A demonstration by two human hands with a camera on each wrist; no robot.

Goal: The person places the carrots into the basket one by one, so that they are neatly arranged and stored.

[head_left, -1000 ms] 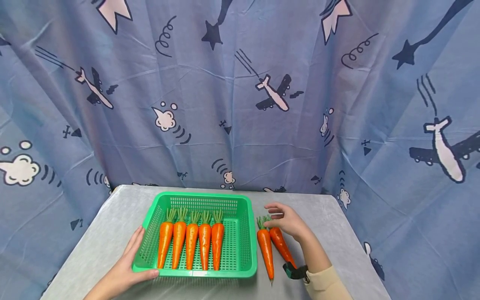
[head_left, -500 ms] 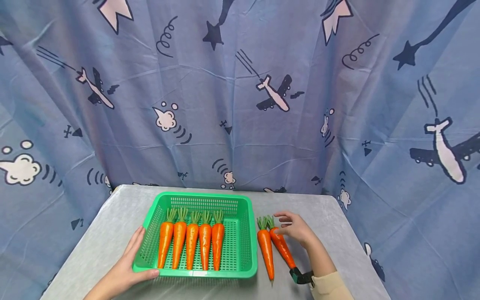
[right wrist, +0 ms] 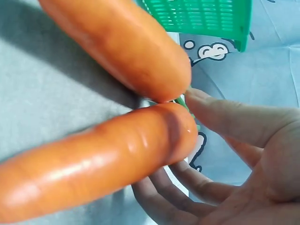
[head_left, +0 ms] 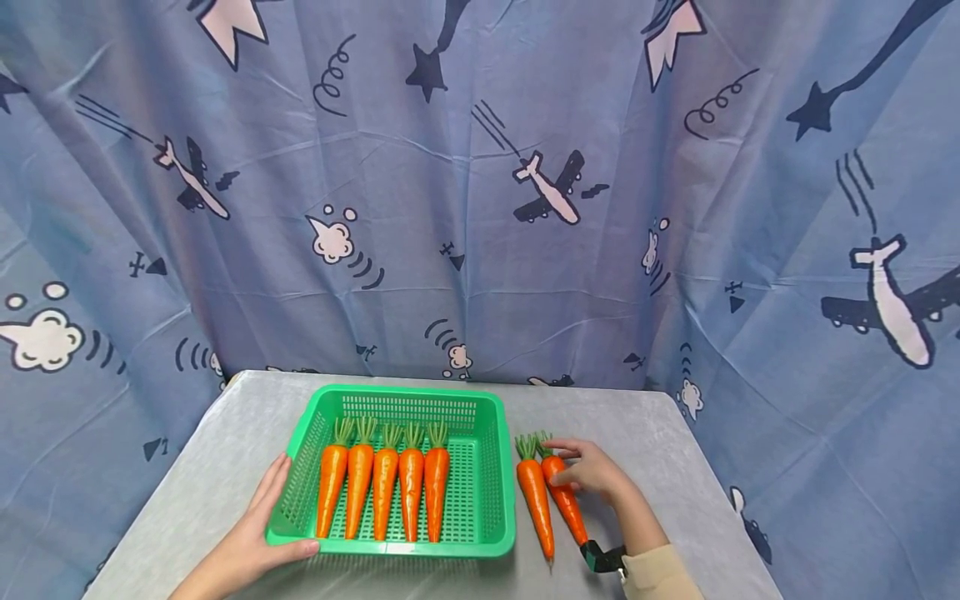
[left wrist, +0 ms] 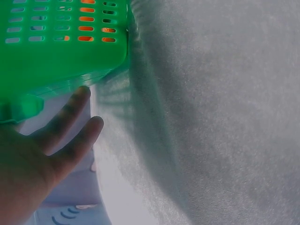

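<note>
On the grey table a green plastic basket (head_left: 408,547) holds several carrots (head_left: 385,483) side by side, green tops toward the back. My left hand (head_left: 251,529) rests against the basket's left front corner, thumb along the front rim, fingers fairly straight on the side; the left wrist view shows these fingers (left wrist: 77,140) beside the wall. Right of the basket lie two more carrots. My right hand (head_left: 596,471) curls its thumb and fingers around the thick end of the right-hand carrot (head_left: 567,508). The other carrot (head_left: 535,500) lies beside it, their thick ends close together.
A blue patterned curtain (head_left: 480,250) surrounds the table (head_left: 622,408) at the back and sides. Inside the basket, bare floor (head_left: 462,492) shows to the right of its carrots. A dark strap (head_left: 602,557) is on my right wrist, partly over the carrot's narrow end.
My right hand has drawn back from the leafy tops and lowered onto the right-hand carrot. Both loose carrots have shifted slightly. My left hand and the basket have stayed in place.
</note>
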